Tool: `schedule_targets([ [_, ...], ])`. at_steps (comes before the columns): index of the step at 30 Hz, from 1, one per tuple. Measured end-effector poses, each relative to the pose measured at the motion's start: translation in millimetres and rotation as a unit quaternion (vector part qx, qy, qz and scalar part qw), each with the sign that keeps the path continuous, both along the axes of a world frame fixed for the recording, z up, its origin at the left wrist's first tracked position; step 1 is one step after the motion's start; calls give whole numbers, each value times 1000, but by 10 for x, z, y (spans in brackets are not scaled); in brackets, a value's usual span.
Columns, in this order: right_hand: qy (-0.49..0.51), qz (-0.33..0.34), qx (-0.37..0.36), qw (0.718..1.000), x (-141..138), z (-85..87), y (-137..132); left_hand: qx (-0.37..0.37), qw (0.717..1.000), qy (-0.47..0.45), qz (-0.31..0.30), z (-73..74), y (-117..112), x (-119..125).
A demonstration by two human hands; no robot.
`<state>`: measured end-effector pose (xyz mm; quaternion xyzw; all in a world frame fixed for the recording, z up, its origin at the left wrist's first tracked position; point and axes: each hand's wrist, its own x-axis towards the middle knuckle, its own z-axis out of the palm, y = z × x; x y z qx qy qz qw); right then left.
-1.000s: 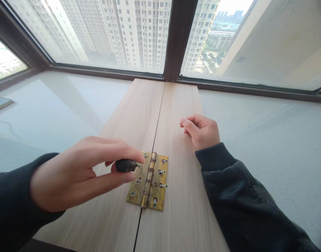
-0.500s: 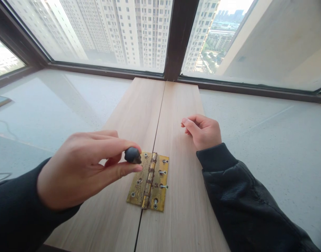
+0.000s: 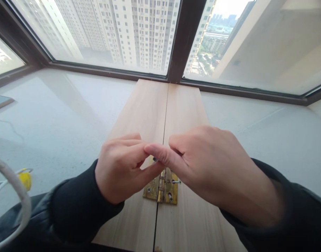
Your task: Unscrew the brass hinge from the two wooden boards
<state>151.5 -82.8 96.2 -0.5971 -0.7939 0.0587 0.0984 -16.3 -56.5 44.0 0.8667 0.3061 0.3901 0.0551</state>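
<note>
My left hand [image 3: 123,164] is closed in a pinch above a brass hinge [image 3: 161,194]. Between its fingertips a sliver of a small black rounded piece [image 3: 155,159] shows; the rest is covered. My right hand [image 3: 210,164] has curled fingers, and its thumb lies across the left fingertips at that piece. Whether the right hand grips anything is hidden. The hinge spans the seam of two pale wooden boards [image 3: 139,115]. On its right leaf, screws [image 3: 176,181] stick up out of their holes. A screw [image 3: 149,189] on the left leaf sits low. My hands cover the hinge's far part.
Beneath the boards is a white speckled sill [image 3: 78,115], with a dark window frame [image 3: 173,52] behind. At the left are a flat device [image 3: 2,102], a pale cable [image 3: 18,189] and a yellow object [image 3: 25,179].
My right hand came from the right board to meet my left fingertips. My left hand shifted right, still pinching the black piece. The view moved slightly, bringing a cable in at left.
</note>
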Motion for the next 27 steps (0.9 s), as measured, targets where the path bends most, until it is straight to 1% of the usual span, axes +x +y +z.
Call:
schedule_targets([
  [2, -86, -16, -5, 996, -84, 66, -19, -31, 999, -27, -3, -34, 16, 27],
  [3, -110, -17, -4, 994, -110, 83, -24, -61, 997, -42, -8, -50, 33, 33],
  [5, -128, -5, 2, 992, -133, 97, -24, -122, 990, -59, -26, -95, 94, 26],
  [6, -129, 6, 0, 992, -132, 100, -21, -148, 986, -58, -47, -126, 136, 13],
  [8, -126, 33, -16, 991, -114, 102, -12, -198, 972, -46, -115, -210, 234, -20],
  [11, -113, 67, -24, 991, -60, 100, -2, -268, 936, -65, -218, -360, 372, -61],
  [13, -104, 85, -13, 991, -13, 95, -2, -297, 912, -99, -266, -436, 430, -64],
  [16, -93, 150, 6, 984, 60, 98, 7, -297, 895, -128, -307, -489, 461, -31],
  [19, -110, 230, -2, 967, 110, 139, 57, -274, 891, -118, -342, -512, 463, 20],
  [21, -130, 250, -23, 959, 128, 181, 103, -260, 893, -112, -350, -538, 464, 48],
  [23, -145, 245, -41, 958, 136, 216, 138, -249, 899, -116, -342, -570, 464, 66],
  [24, -154, 230, -33, 960, 136, 225, 147, -244, 903, -120, -334, -584, 462, 71],
  [25, -167, 208, -9, 964, 133, 227, 149, -243, 906, -122, -324, -595, 459, 74],
  [27, -203, 156, 74, 964, 114, 208, 132, -250, 912, -118, -302, -603, 448, 77],
])
